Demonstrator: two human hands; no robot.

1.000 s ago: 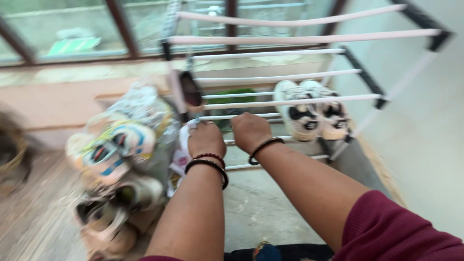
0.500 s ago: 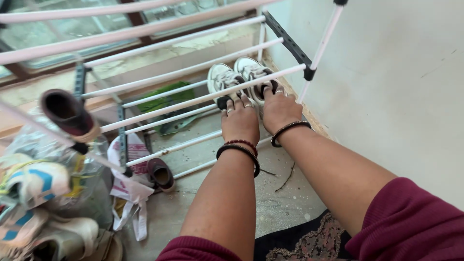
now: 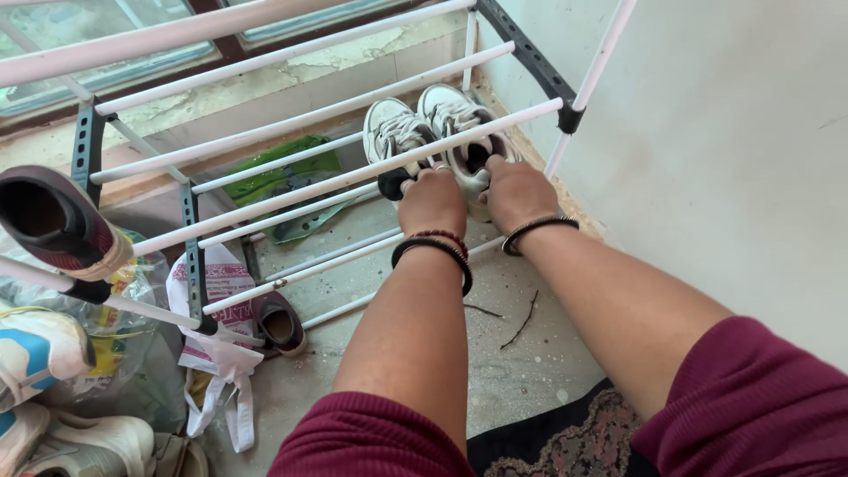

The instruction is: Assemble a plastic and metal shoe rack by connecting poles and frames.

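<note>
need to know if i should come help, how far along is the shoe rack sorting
Early, by the look of it. Done: one dark shoe sits on the rack. In hand: the left hand and right hand are on the pair of white sneakers at a lower rail. Left: a brown shoe on the floor and several sneakers piled at the left.

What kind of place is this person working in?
Probably a home balcony or window-side corner used for shoe storage: a white tubular metal shoe rack stands beside glass windows, and both hands rest on a pair of white lace-up sneakers above a dusty concrete floor.
</note>
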